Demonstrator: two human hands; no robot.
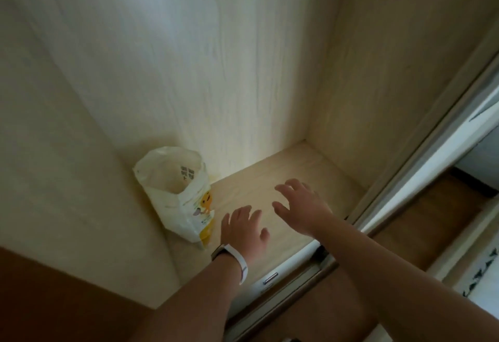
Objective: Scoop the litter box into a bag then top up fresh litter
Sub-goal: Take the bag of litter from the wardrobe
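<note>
A white litter bag with yellow print stands upright with its top open in the back left corner of a pale wooden cabinet floor. My left hand, with a white band on the wrist, hovers just right of the bag's base, fingers spread and holding nothing. My right hand reaches further in over the cabinet floor, fingers also apart and empty. Neither hand touches the bag. No litter box or scoop is visible.
Cabinet walls close in on the left, back and right. A sliding door and its track run along the front right edge. Brown wooden flooring lies beyond, with a patterned mat at far right.
</note>
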